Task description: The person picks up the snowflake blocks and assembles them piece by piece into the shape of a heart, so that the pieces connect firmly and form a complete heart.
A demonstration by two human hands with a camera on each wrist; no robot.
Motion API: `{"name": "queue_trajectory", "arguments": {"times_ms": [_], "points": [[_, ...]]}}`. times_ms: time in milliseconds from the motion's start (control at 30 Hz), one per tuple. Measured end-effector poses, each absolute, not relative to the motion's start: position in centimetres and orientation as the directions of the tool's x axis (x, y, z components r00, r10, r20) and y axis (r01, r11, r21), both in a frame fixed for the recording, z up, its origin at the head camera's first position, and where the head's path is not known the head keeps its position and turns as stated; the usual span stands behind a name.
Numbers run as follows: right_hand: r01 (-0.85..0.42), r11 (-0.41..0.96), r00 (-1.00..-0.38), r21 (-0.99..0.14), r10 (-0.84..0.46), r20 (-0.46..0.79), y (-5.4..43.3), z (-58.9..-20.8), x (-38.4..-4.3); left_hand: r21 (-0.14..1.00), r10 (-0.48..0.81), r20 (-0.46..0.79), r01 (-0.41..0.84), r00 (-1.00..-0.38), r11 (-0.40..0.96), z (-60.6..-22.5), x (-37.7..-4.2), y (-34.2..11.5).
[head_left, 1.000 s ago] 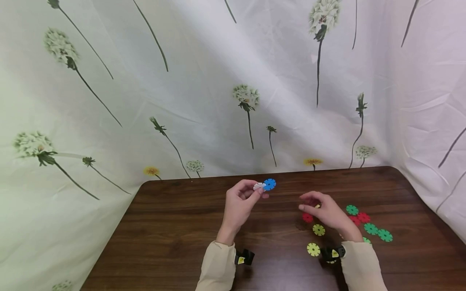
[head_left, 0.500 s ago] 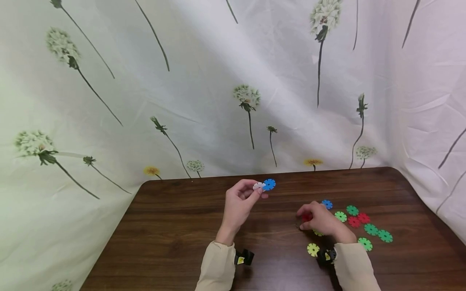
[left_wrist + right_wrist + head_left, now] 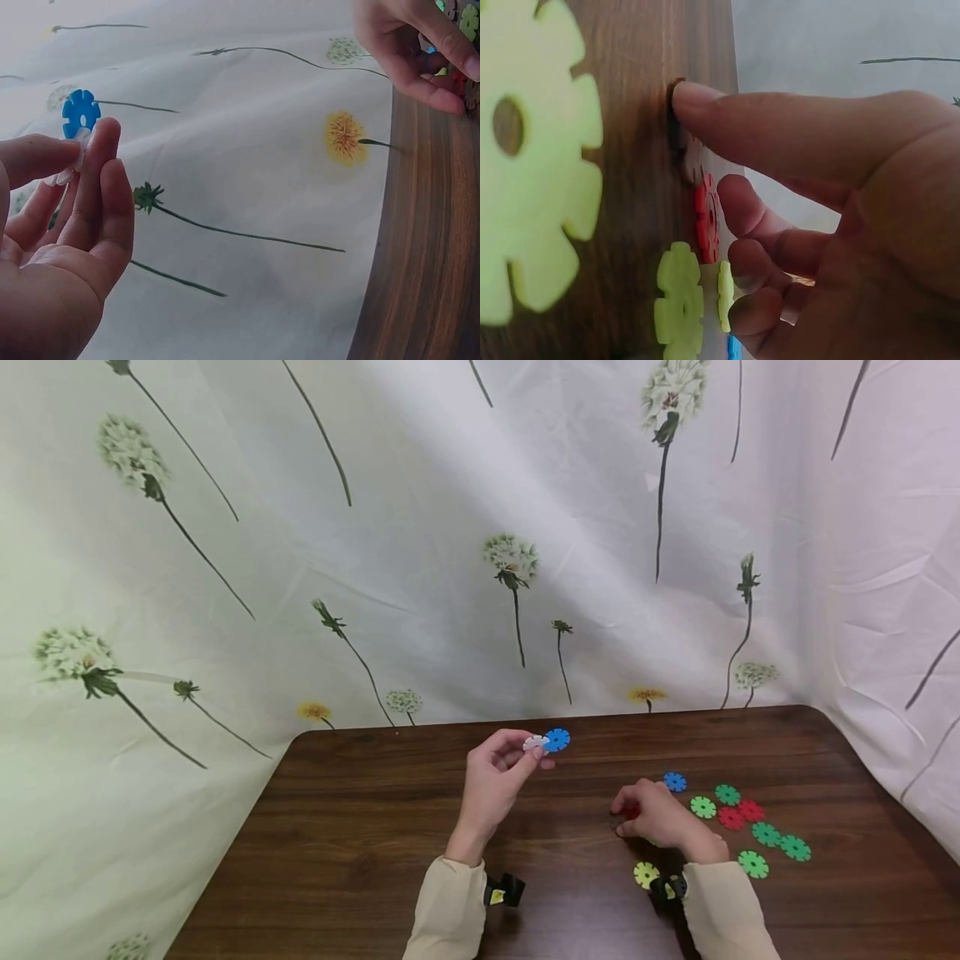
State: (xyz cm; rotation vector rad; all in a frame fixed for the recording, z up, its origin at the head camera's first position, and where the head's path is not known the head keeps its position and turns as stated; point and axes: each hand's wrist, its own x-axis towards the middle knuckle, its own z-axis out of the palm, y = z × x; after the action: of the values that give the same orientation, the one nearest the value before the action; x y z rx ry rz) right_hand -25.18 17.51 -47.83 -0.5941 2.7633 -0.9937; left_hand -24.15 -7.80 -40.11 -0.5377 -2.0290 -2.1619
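Note:
My left hand (image 3: 489, 789) is raised over the back of the table and pinches a white notched plastic disc (image 3: 534, 742) between thumb and fingers. Slotted into that disc is a blue notched disc (image 3: 558, 740), which sticks out past the fingertips; the left wrist view shows the same blue disc (image 3: 81, 109) upright. Low over the table, my right hand (image 3: 663, 820) has thumb and forefinger at a brown notched disc (image 3: 692, 161), gripping its edge. A red disc (image 3: 707, 217) lies just beside it, partly covered by the hand in the head view.
Right of my right hand lie several green discs (image 3: 753, 864), red discs (image 3: 731, 817) and another blue disc (image 3: 674, 782). A yellow disc (image 3: 646, 875) lies near the right wrist strap. Behind the brown wooden table (image 3: 360, 827) hangs a dandelion-print cloth (image 3: 420, 527).
My right hand has come down and toward me onto the brown disc, uncovering the blue and light green discs behind it. My left hand keeps its hold in the same spot.

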Motion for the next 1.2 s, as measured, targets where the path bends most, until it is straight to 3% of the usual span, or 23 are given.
{"name": "queue_trajectory", "arguments": {"times_ms": [867,1200], "points": [[-0.320,0.792,-0.928,-0.520,-0.374,0.001,16.6,-47.3,-24.6,0.941,0.131,0.338,0.331,-0.932,-0.070,-40.0,-24.2,-8.1],[-0.261,0.833,-0.948,-0.488,-0.318,-0.036,16.4,-47.3,-24.8,0.941,0.130,0.339,0.333,-0.932,-0.062,-40.0,-24.3,-8.2]]}}
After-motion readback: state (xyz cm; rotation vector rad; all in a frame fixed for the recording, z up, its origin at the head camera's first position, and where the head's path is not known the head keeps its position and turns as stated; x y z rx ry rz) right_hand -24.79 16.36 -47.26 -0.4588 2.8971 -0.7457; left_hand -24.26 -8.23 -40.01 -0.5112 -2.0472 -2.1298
